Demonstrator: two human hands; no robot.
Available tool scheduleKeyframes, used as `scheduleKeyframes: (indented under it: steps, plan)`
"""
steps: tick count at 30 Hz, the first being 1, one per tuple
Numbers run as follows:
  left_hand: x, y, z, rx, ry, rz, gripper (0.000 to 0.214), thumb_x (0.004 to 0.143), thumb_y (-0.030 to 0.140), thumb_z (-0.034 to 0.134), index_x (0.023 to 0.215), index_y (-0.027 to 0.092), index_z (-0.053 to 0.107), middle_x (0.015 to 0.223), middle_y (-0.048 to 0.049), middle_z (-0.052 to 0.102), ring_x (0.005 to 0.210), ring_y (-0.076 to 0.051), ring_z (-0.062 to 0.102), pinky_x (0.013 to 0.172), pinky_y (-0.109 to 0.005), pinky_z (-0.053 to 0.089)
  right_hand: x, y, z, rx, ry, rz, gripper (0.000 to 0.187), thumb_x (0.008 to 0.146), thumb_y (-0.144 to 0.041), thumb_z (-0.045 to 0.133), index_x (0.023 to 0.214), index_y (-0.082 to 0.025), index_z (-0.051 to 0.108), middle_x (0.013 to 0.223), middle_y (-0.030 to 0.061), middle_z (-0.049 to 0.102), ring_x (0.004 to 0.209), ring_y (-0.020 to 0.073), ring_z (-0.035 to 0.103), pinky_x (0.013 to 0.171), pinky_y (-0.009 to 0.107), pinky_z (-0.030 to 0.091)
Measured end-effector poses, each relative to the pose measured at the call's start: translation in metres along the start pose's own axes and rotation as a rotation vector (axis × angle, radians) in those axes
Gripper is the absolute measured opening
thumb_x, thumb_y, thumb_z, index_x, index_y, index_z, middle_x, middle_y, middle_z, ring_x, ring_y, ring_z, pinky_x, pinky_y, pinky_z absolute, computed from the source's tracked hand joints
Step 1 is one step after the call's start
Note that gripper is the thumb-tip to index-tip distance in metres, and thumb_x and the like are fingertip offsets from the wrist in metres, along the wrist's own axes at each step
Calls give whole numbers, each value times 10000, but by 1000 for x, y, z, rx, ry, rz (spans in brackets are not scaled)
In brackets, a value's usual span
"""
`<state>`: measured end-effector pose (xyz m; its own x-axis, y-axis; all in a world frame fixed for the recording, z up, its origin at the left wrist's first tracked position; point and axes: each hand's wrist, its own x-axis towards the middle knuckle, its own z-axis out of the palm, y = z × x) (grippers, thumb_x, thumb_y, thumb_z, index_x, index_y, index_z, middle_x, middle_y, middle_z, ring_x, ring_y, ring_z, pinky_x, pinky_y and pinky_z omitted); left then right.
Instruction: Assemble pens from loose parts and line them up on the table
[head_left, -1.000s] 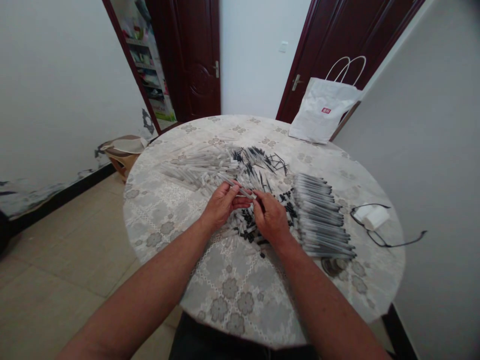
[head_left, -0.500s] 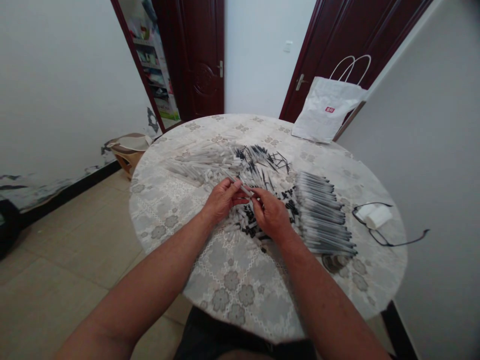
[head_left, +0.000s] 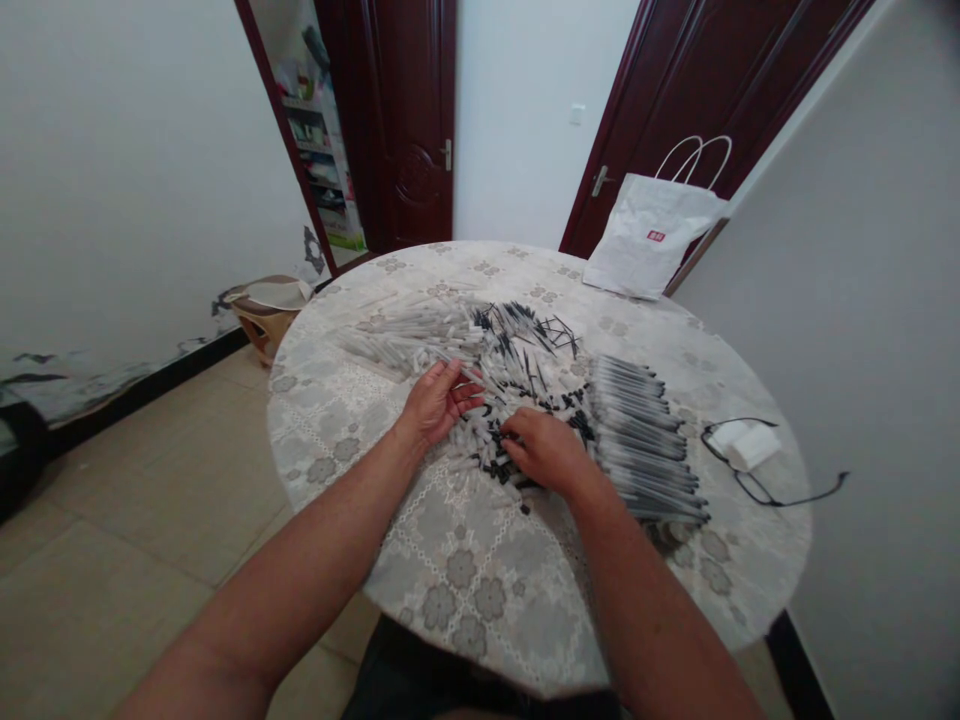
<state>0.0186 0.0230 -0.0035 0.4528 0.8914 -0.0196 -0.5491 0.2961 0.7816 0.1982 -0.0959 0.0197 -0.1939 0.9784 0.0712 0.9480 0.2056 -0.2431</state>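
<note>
My left hand (head_left: 437, 402) is closed, holding a pale pen barrel (head_left: 474, 374) slantwise between thumb and fingers above the parts on the table. Close by on the right, my right hand (head_left: 541, 445) reaches down into a heap of small black and white pen pieces (head_left: 480, 440). Its fingers are curled together, and whatever lies between their tips is hidden. Beyond my left hand lie many loose translucent barrels (head_left: 397, 335). Thin black-tipped refills (head_left: 529, 330) are spread behind the heap. Right of my right hand, pens with dark ends (head_left: 641, 430) lie side by side in a long row.
A patterned cloth covers the round table (head_left: 465, 575). Black-framed glasses (head_left: 757, 490) and a white folded item (head_left: 746, 443) lie on the right. At the back right stands a white paper bag (head_left: 649, 235). A round object (head_left: 671, 535) partly shows below the pen row.
My right hand has let go of the barrel's end and moved down to the small pieces. My left hand keeps the barrel. The view has shifted slightly.
</note>
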Motion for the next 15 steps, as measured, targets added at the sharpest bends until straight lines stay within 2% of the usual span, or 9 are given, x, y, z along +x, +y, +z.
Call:
scheduleKeyframes:
  steps: [4,9,11,15]
  plan:
    - [0,-1,1,10,-5,-25,351,828,411,768,960,184,535,940,-55,729,702,-176,737,618,-331,636,2,-8,-1,-52,-79,35,223,953,-317,556,1090,-238,712,1059,65,679,976,199,647,823,266,429]
    - [0,-4,2,18,-13,-33,373,839,437,751,989,202,502,961,-59,727,724,-198,750,613,-337,634,4,-12,4,-104,-95,60,225,972,-326,503,1015,-228,700,1021,68,667,891,193,650,760,274,430]
    - [0,-5,2,17,-20,-37,373,844,444,744,979,202,494,960,-59,725,743,-208,755,637,-350,635,5,-11,8,-78,-15,47,194,957,-306,511,989,-213,677,996,75,663,870,195,643,755,279,437]
    - [-2,-7,6,23,-54,-39,352,857,421,739,954,190,491,950,-70,732,805,-226,761,721,-382,631,6,-7,14,139,294,37,91,899,-237,547,934,-199,622,846,49,656,791,188,629,741,282,445]
